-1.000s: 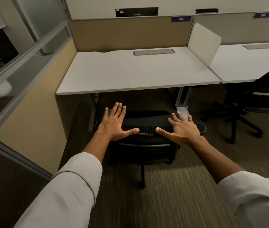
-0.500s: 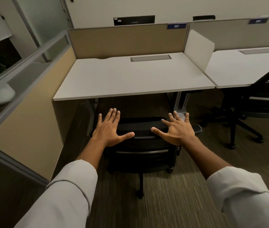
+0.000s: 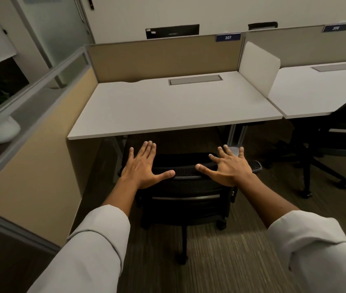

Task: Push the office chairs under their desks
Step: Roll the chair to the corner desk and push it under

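Each grip is spread flat, clasping nothing: the left hand [image 3: 144, 167] and the right hand [image 3: 229, 168] lie palm-down with fingers fanned on the top edge of the chair [image 3: 185, 187] back, thumbs pointing inward toward each other. Whether the palms press firmly or only rest there, I cannot tell.

The chair stands square to the bench [image 3: 174, 106] marked 307, its backrest just short of the front edge and its seat hidden below the hands, probably already in the shadow under the top. One caster leg [image 3: 183, 244] trails back over the carpet toward the person.

Compared with a second ago, the bench edge sits lower in the view and closer to the fingertips, and the gap between backrest and edge has narrowed. The hands have kept the same places on the backrest throughout. That reads as a steady forward push, with the person walking in behind the chair.

For the task, this chair looks nearly home; a little more travel should bring the backrest to the bench edge. The armrests may catch the top if they ride too high, though their height cannot be judged from here.

A second chair [image 3: 341, 127] at the next bench [image 3: 320, 89] to the right stands turned outward and well clear of its place, so it seems to be the next job.
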